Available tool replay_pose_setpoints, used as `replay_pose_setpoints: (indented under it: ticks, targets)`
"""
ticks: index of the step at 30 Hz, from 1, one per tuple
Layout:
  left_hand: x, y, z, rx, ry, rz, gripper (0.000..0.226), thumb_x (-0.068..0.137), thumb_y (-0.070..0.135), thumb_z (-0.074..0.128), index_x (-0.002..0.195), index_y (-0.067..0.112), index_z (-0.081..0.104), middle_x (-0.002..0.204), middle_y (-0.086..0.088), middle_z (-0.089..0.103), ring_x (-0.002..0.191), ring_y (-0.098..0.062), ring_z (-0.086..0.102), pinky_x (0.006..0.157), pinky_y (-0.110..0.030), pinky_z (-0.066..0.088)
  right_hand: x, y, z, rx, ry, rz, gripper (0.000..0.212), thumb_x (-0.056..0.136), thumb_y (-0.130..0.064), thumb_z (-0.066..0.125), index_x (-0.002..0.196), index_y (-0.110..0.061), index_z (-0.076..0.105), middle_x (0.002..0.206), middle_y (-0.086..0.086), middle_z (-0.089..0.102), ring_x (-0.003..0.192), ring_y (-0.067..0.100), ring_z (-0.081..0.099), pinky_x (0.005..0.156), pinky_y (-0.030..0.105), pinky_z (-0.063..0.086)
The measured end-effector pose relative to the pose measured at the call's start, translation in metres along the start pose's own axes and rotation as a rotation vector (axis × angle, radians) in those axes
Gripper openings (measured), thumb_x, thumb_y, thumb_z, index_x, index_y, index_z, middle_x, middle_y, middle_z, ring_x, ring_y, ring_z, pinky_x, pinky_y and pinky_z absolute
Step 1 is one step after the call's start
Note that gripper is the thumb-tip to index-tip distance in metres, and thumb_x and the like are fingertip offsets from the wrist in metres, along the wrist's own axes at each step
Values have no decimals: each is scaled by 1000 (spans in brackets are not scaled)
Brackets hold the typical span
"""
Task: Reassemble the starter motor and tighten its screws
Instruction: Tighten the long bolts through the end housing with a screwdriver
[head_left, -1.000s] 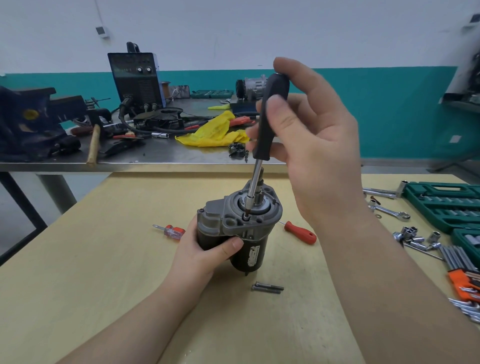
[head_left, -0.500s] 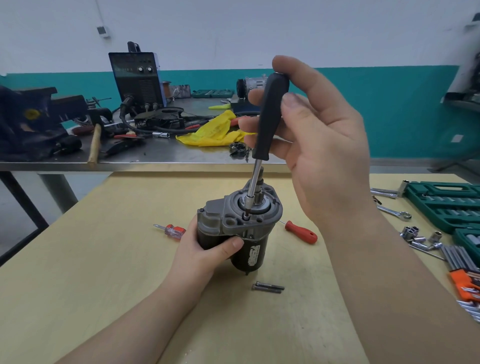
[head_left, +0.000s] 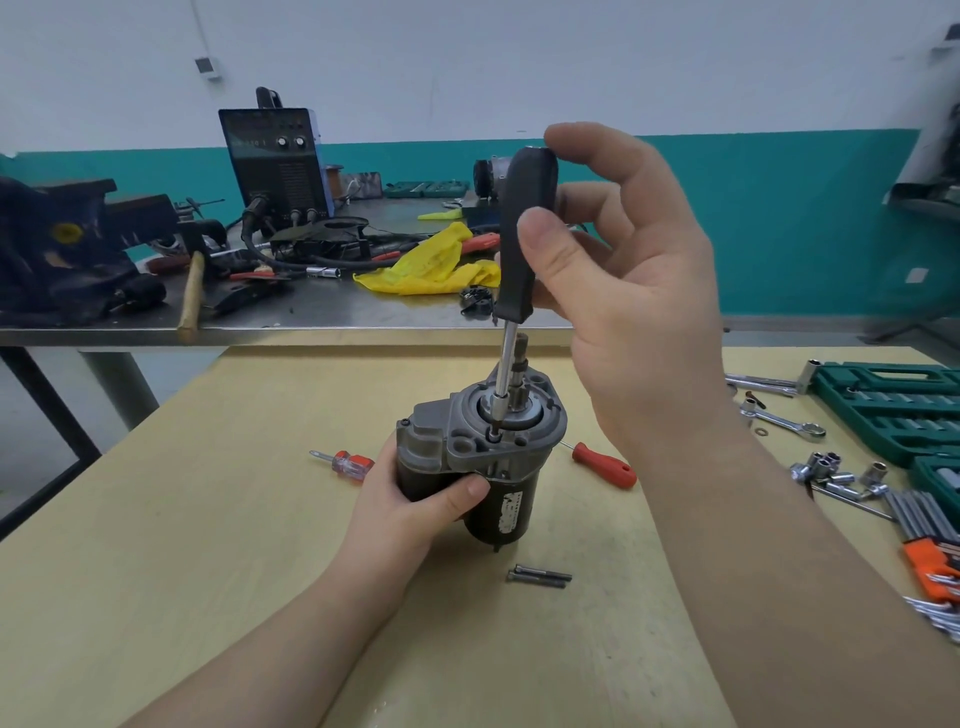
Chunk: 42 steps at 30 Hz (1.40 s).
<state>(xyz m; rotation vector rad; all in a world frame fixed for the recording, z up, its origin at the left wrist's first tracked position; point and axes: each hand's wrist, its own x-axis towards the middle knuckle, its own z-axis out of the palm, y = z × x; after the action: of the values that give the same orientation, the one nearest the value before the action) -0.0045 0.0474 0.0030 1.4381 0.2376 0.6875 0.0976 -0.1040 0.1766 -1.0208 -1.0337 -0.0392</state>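
the starter motor stood on end at the centre of the frame on the pale wooden table, its grey cast nose housing up and its dark cylindrical body down. the left hand wrapped the body from the left side, thumb across the front just under the housing flange, holding it upright. the right hand pinched the black handle of a screwdriver between thumb and curled fingers, index finger capping the top; the steel shaft ran down at a slight tilt to a screw recess on the housing face, beside the protruding pinion shaft. whether the tip sat fully in the screw head could not be told. the motor looked heavy and rigid, metal all through, with a smooth painted body that could slip or twist under turning force, so the sensible hold seemed to be around the body close to the flange, where the casting gives an edge to brace against. two loose long bolts lay on the table just below the motor, apparently not yet fitted. a red-handled screwdriver lay to the right of the motor, a small red and clear one to the left, and sockets and spanners sat at the right edge.
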Motion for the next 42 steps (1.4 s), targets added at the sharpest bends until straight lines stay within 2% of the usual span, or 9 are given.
replay_pose_setpoints:
  ticks: [6,10,16,18,22,28,33,38,42]
  targets:
    - [1,-4,-2,24,18,2,78,62,52,102,131,33,70,131,-6,76,122,-30,73,97,-55,62,1,1,3,-61,15,-27,39,103,-7,66,137,-26,61,104,5,65,88,19,64,73,33,64]
    - [2,-5,-4,35,9,5,82,61,48,104,133,31,69,133,-7,75,124,-31,71,102,-66,57,1,1,0,34,-8,46,35,108,-10,52,139,-24,61,115,8,73,105,35,73,89,53,64]
    - [3,-7,-4,42,9,3,83,60,47,105,133,32,68,132,-6,75,123,-30,72,103,-68,55,1,-3,0,-42,32,-6,38,98,-9,75,125,-32,63,99,9,72,89,33,75,80,46,66]
    - [3,-7,-4,44,8,6,82,60,48,105,132,33,69,132,-6,76,122,-30,72,102,-66,56,1,-1,2,-41,45,-8,32,100,-14,73,124,-33,65,95,7,69,90,36,72,74,41,66]
    - [2,-7,-4,45,15,5,83,59,49,105,133,34,68,132,-5,76,123,-29,72,102,-67,56,0,0,-1,102,12,64,27,108,-12,54,129,-25,65,112,21,72,96,40,76,81,55,66]
    - [2,-5,-3,53,15,14,80,59,52,104,129,38,70,131,-4,76,121,-27,73,99,-60,59,1,0,2,-30,66,-14,32,100,-9,72,125,-28,64,99,5,70,91,35,70,71,40,65]
    - [2,-6,-3,57,20,10,79,60,51,104,130,37,70,131,-5,76,121,-28,73,101,-64,57,-1,3,1,94,9,56,29,110,-11,50,131,-26,63,113,20,72,96,41,75,82,61,64]
    - [1,-4,-3,63,19,3,79,61,51,103,131,37,69,132,-5,76,123,-29,72,103,-67,55,0,1,4,-44,44,-14,37,101,-9,71,129,-32,63,99,2,69,88,36,72,73,38,66]
    - [1,-2,-2,57,16,-1,80,60,51,104,131,37,69,132,-5,76,123,-29,72,104,-67,55,-1,3,2,75,-8,46,33,110,-12,54,138,-25,63,112,12,70,101,44,71,84,58,65]
